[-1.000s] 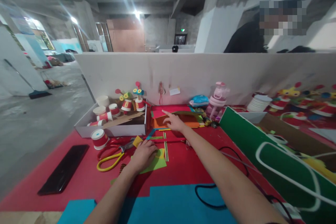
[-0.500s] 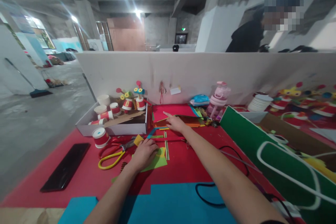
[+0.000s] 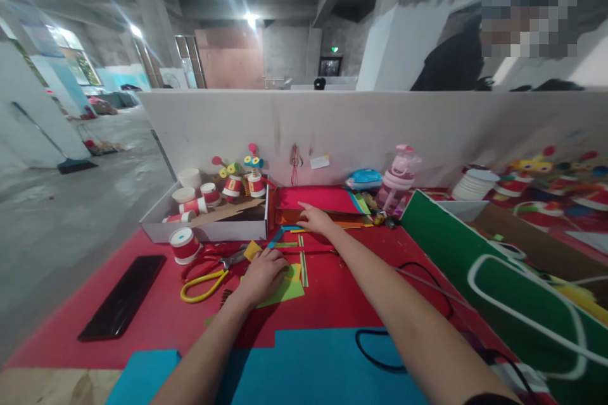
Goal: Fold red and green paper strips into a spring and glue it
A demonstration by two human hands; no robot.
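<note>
On the red tabletop (image 3: 327, 304), my left hand (image 3: 266, 271) lies palm down over small yellow and green paper pieces (image 3: 289, 291), its fingers laid over them. A yellow scrap (image 3: 252, 250) pokes out beside its fingers. Farther off, my right hand (image 3: 316, 221) reaches to the front edge of a stack of coloured paper with a red sheet (image 3: 313, 198) on top. Its index finger is stretched out, and the other fingers are partly hidden. Orange paper (image 3: 287, 217) shows beneath the red sheet. Thin paper strips (image 3: 304, 262) lie between my hands.
Scissors with yellow handles (image 3: 204, 291) and pliers (image 3: 235, 259) lie left of my left hand, near a red paper cup (image 3: 184, 247) and black phone (image 3: 122, 297). A white box (image 3: 232, 233) holds cups and figures. Pink bottle (image 3: 398, 180) and green panel (image 3: 475, 266) stand right; a person (image 3: 451, 63) is beyond the partition.
The front edge of the red sheet sits differently by my right hand, with more of the orange layer below showing. My left hand stays in place on the paper pieces.
</note>
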